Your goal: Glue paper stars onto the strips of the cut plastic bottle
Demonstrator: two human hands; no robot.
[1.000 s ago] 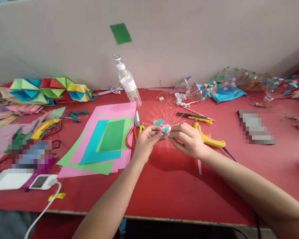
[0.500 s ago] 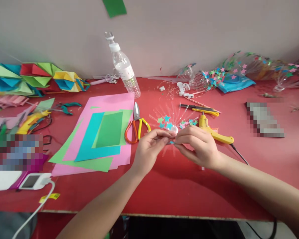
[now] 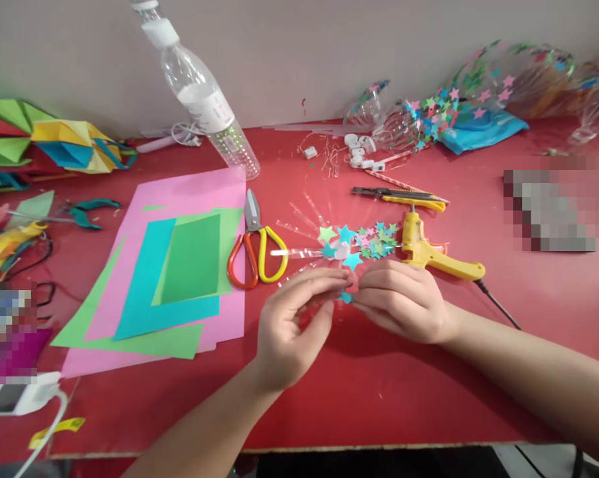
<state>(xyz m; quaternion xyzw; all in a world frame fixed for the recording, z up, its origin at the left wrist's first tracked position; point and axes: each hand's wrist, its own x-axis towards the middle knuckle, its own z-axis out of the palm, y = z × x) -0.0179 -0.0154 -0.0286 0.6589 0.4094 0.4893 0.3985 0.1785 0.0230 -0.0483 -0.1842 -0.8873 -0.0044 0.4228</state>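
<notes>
There, a flat blue star (image 3: 346,298) was flanked, left hand (image 3: 292,332) curved, thumb parted, right hand (image 3: 406,300) bunched, its hold unclear, glossy clear strips (image 3: 302,253) were splayed beyond

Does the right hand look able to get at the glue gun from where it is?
Probably yes: the glue gun lies just beyond the right hand, and nothing visible blocks the way, though that hand's fingertips are close to a blue star.

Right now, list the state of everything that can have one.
Left hand, thumb and fingers parted
Right hand, apparently pinching a blue star
Scissors, blades together
Glue gun, on its side
Utility knife, lying flat, blade unclear
Plastic bottle, capped
Teal pliers, handles spread
Paper sheets, flat, overlapping
</notes>
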